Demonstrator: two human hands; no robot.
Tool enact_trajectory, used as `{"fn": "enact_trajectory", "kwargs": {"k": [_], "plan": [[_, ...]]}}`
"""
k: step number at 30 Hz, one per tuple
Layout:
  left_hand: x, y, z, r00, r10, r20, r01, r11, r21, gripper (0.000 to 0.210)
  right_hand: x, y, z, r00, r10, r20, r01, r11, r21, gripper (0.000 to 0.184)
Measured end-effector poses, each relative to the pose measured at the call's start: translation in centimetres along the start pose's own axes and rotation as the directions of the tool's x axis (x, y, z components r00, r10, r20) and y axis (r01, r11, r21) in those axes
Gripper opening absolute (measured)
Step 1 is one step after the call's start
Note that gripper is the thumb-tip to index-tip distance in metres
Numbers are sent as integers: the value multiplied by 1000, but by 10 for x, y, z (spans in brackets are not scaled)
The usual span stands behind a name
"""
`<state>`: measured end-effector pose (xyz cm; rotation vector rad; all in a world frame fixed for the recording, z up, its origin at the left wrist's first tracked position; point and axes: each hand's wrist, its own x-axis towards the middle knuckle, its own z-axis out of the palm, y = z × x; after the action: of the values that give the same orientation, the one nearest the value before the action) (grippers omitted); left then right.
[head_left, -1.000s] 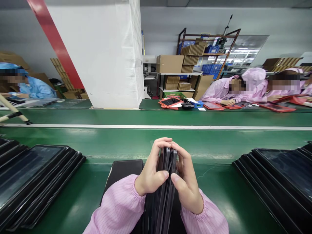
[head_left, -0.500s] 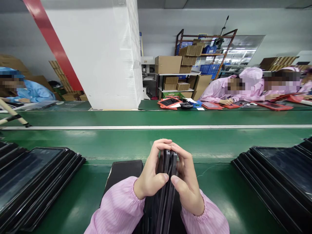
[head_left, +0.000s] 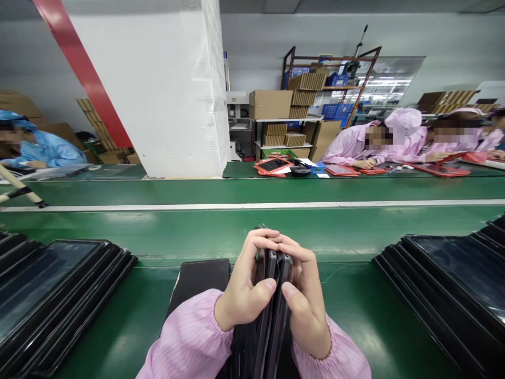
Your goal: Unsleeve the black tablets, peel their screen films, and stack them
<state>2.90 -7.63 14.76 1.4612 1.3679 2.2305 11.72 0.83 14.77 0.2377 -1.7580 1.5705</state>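
Observation:
Several black tablets (head_left: 272,337) stand on edge in front of me, their narrow sides facing up. My left hand (head_left: 246,289) presses them from the left and my right hand (head_left: 307,300) from the right. The fingers of both hands meet over the far end, and the two thumbs rest on the near edges. A dark corner with a bit of clear film pokes out behind the fingertips. Beneath my left forearm lies a flat black panel (head_left: 202,279), partly covered by the sleeve. The lower ends of the held tablets run out of view.
A stack of black tablets (head_left: 74,263) lies at left, and another stack (head_left: 453,268) at right. The green bench (head_left: 158,239) stretches across, with a white strip (head_left: 118,208) beyond. Co-workers in pink (head_left: 351,145) and one in blue (head_left: 57,145) sit opposite. A white pillar (head_left: 158,95) rises behind.
Both hands and the held tablets have shifted slightly down in view. The thumbs sit a little farther apart, and a dark corner with film now shows behind the fingers.

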Motion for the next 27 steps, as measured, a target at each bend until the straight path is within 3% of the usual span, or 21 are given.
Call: {"fn": "enact_trajectory", "kwargs": {"k": [9,27], "plan": [[-1,4,2,1000,-8,-26,9,999,34,39,1,-2,1,999,-39,-2,39,999,-23,32],[-6,2,9,997,-1,-73,1,1000,-1,34,-2,-2,3,999,-7,-40,10,997,74,27]]}}
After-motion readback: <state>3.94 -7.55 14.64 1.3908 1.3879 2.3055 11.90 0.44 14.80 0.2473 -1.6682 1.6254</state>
